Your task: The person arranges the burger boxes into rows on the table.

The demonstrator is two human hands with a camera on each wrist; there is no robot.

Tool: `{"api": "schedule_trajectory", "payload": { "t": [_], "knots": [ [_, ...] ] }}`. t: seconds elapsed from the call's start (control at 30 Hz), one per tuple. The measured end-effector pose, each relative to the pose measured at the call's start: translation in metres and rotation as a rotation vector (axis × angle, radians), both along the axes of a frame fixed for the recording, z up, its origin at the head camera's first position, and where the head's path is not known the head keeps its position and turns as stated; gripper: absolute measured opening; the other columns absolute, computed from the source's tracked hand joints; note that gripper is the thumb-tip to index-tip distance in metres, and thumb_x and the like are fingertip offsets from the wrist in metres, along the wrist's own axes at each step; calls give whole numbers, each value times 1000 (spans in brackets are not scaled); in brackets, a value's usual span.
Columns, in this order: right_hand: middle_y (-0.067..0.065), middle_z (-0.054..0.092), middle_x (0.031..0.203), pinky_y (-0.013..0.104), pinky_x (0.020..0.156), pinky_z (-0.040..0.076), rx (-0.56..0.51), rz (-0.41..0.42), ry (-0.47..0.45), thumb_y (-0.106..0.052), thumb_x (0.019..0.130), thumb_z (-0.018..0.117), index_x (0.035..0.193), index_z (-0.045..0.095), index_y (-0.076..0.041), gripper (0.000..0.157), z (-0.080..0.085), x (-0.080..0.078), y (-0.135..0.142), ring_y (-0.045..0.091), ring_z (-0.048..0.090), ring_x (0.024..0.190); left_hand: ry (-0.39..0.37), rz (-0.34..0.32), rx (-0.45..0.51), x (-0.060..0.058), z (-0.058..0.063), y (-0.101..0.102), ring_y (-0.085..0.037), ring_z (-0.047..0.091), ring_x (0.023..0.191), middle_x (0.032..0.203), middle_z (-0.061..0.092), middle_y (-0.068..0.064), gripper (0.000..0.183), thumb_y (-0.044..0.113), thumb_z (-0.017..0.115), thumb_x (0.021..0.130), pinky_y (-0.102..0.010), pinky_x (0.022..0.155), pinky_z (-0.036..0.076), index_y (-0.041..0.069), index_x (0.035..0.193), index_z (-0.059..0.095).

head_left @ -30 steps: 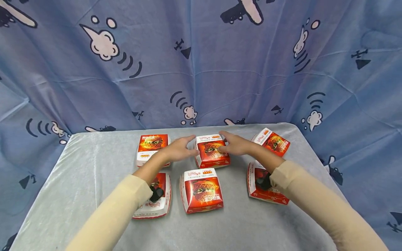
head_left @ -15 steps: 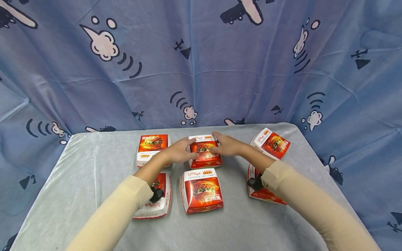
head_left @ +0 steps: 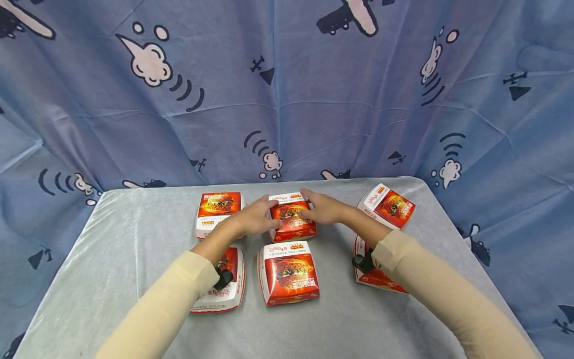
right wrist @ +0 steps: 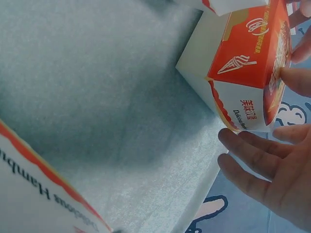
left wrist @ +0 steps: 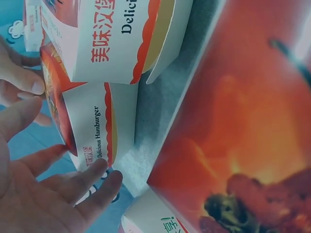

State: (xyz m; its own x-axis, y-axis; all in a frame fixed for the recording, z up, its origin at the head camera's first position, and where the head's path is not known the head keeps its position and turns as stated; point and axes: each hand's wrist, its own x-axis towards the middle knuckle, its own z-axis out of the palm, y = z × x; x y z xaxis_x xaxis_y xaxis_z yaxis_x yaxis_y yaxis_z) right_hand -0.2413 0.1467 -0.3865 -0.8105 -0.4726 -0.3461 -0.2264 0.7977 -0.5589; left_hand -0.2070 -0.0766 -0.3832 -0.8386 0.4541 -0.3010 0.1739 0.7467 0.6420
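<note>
A red and white hamburger box (head_left: 290, 215) at the back middle of the table lies between my two hands. My left hand (head_left: 253, 218) is at its left side, the thumb at the top edge; in the left wrist view its straight, spread fingers reach along the printed side of the box (left wrist: 92, 124). On the right side my right hand (head_left: 326, 209) touches the same box. The right wrist view shows its thumb on the top face and long, straight fingers by the corner of the box (right wrist: 248, 102). Just in front sits another hamburger box (head_left: 290, 271).
On the grey-covered table (head_left: 112, 269), hamburger boxes stand at back left (head_left: 219, 204) and front left (head_left: 228, 294), partly behind the left arm. A tilted box (head_left: 394, 207) is at back right, and one box (head_left: 378, 281) lies under the right forearm. A blue patterned curtain (head_left: 215, 144) hangs behind.
The back middle box has slid left, the right hand going with it. It now lines up with the box in front. Over the last half second hardly anything has moved.
</note>
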Motion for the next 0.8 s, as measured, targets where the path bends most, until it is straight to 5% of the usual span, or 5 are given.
{"api": "schedule_trajectory", "payload": {
  "t": [0.3,0.5,0.8],
  "knots": [
    [24,38,153,54,112,33,53,1,131,-23,96,63,154,25,4,75,13,4,-1,37,39,139,14,-6,-44,0,1,1,-35,14,150,162,14,-25,70,30,62,96,-48,119,20,3,154,34],
    [25,56,135,52,96,48,94,25,103,-28,95,65,152,34,-1,70,18,13,2,38,56,119,29,-13,-56,0,2,2,-36,17,149,161,16,-26,71,33,62,96,-49,118,23,2,154,34],
    [20,60,131,50,90,49,152,42,153,-25,94,67,149,41,-3,64,10,18,2,32,60,109,60,-9,-42,1,2,2,-35,36,139,153,31,-25,69,31,64,95,-48,113,34,2,152,38]
  ]
}}
